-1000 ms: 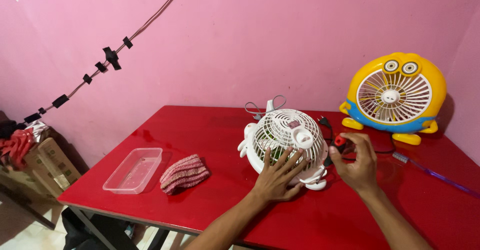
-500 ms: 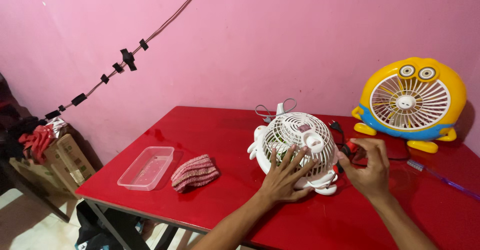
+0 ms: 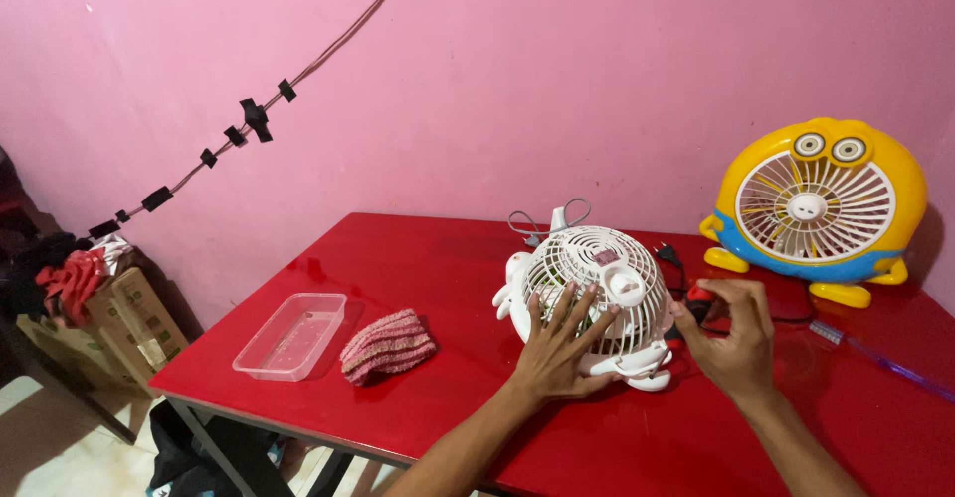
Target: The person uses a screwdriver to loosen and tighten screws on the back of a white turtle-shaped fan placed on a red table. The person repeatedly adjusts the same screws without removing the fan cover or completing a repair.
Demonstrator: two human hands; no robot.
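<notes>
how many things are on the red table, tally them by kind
fans: 2, the white fan under the left hand and the yellow fan
clear plastic tray: 1
striped cloth: 1
red-handled tool in the right hand: 1
purple pen-like stick: 1
total: 6

A single head-worn camera looks forward and down from the person's own standpoint, close over the near edge of a red tabletop [image 3: 418,258], facing a pink wall [image 3: 557,79], with both forearms entering from below.
</notes>
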